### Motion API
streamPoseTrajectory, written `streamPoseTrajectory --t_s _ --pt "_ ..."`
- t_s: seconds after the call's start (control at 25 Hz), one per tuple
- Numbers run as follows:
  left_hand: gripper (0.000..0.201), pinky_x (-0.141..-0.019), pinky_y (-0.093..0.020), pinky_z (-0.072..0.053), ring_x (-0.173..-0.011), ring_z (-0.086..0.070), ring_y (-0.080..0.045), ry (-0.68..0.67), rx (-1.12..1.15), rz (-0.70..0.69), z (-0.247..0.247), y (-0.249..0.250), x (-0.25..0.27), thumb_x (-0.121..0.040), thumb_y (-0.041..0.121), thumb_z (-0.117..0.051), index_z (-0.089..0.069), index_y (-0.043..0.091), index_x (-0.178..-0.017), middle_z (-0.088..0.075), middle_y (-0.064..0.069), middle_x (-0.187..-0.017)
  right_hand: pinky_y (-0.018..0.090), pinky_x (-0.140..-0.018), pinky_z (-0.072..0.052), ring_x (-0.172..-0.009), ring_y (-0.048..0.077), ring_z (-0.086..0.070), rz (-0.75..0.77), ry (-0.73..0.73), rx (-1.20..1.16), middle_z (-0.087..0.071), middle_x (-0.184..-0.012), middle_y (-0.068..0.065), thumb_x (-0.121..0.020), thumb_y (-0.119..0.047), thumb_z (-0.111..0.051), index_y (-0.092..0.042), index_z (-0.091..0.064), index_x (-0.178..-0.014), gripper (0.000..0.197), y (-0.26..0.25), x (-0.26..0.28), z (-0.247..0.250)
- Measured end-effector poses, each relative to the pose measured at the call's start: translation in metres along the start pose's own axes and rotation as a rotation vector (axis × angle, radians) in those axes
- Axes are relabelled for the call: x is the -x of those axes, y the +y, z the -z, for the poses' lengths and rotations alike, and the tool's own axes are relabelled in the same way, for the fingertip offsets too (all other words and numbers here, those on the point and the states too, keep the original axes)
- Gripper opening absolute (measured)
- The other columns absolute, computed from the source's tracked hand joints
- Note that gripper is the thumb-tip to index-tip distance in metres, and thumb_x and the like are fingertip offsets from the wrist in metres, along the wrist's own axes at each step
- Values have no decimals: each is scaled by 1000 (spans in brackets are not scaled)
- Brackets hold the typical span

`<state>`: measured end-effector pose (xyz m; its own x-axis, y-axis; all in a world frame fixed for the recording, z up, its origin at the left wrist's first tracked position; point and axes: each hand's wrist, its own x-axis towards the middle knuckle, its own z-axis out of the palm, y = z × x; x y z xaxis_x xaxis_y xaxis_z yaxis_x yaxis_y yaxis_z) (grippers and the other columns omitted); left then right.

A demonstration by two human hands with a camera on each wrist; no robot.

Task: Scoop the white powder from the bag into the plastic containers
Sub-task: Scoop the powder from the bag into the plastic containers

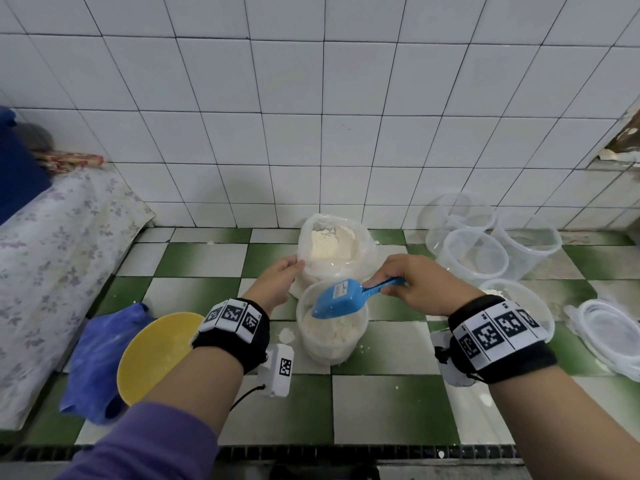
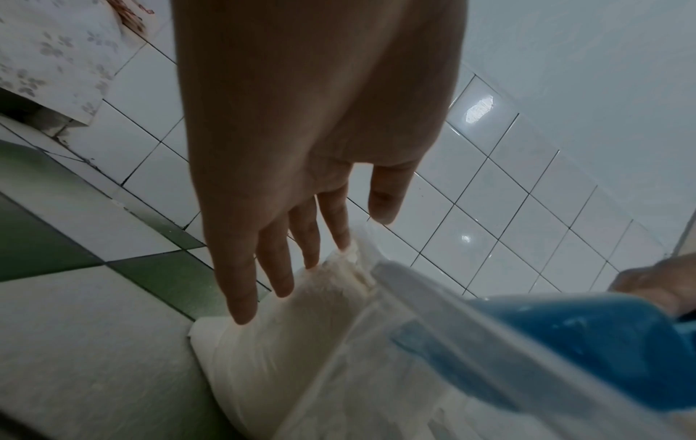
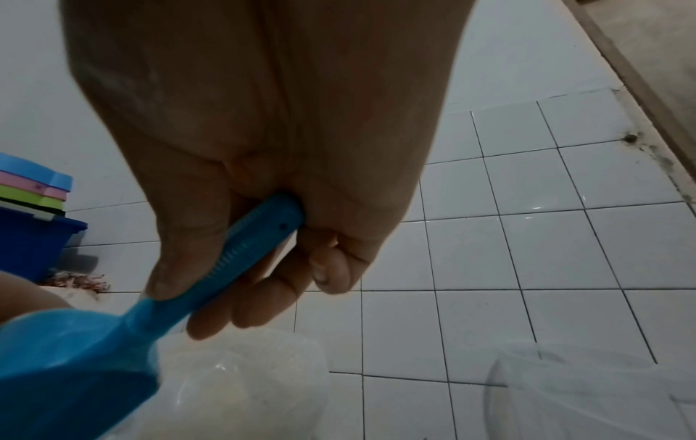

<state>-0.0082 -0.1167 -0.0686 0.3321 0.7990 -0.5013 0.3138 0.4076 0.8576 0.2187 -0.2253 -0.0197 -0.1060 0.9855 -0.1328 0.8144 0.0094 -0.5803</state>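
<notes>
Powder: white powder (image 1: pixel 327 245) sat in the clear bag (image 1: pixel 360 251) at frame centre, against the tiled wall; more lay in the container (image 1: pixel 332 344) just below it
Scoop: blue scoop (image 1: pixel 341 297) tilted, bowl down, over the container's mouth
Right hand: right hand (image 1: pixel 420 284) had fingers curled round the scoop's handle
Left hand: left hand (image 1: pixel 277 280) lay with straight, slightly spread fingers touching the bag's left side
Right of frame: empty containers (image 1: pixel 485 244) and lids (image 1: pixel 609 329) stood on the checked tiles
Lower left: yellow bowl (image 1: pixel 156 355) beside a blue cloth (image 1: pixel 93 358)

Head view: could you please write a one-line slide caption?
Right hand tips a blue scoop over a powder-filled container; left hand steadies the bag.
</notes>
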Motion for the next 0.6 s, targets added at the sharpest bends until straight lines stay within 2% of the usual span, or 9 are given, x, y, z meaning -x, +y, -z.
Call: streamPoseTrajectory --t_s 0.08,0.2,0.28,0.4,0.48,0.6 --pt "9 -103 -41 -34 -116 -44 -15 2 1 8 1 -1 -2 -100 37 -48 -51 37 -109 -54 8 -116 9 -82 -39 -91 7 -55 14 1 -13 -59 -94 -15 -87 -4 -62 -29 -73 -104 32 1 0 1" --pt "6 -102 -40 -34 -113 -45 -14 5 2 14 1 -1 -5 -100 37 -49 -52 38 -105 -55 12 -110 18 -85 -43 -93 11 -57 4 -1 -40 -64 -98 -6 -89 -7 -62 -29 -73 -105 29 1 0 3" --pt "12 -100 -39 -35 -114 -45 -14 14 -10 12 1 0 -8 -99 38 -49 -52 34 -111 -54 9 -116 20 -84 -43 -90 11 -58 -42 -11 -92 -67 -97 -3 -91 -12 -60 -28 -73 -105 24 0 0 7" --pt "28 -99 -37 -37 -116 -45 -14 24 -19 7 3 1 -13 -99 38 -49 -51 29 -126 -52 6 -122 23 -75 -46 -71 8 -57 -122 -27 -294 -68 -80 4 -92 -14 -59 -25 -74 -101 21 0 1 18" --pt "37 -97 -35 -37 -118 -46 -14 18 -20 8 4 1 -17 -99 40 -49 -50 24 -133 -53 5 -127 20 -64 -42 -60 9 -52 -157 -4 -390 -62 -66 -1 -93 -12 -57 -20 -75 -100 20 0 2 27" --pt "35 -96 -35 -37 -119 -48 -14 11 -12 6 6 3 -23 -99 41 -49 -52 25 -130 -56 4 -130 17 -57 -38 -59 14 -48 -217 120 -426 -59 -58 -13 -94 -14 -55 -8 -72 -98 19 -1 -2 39"
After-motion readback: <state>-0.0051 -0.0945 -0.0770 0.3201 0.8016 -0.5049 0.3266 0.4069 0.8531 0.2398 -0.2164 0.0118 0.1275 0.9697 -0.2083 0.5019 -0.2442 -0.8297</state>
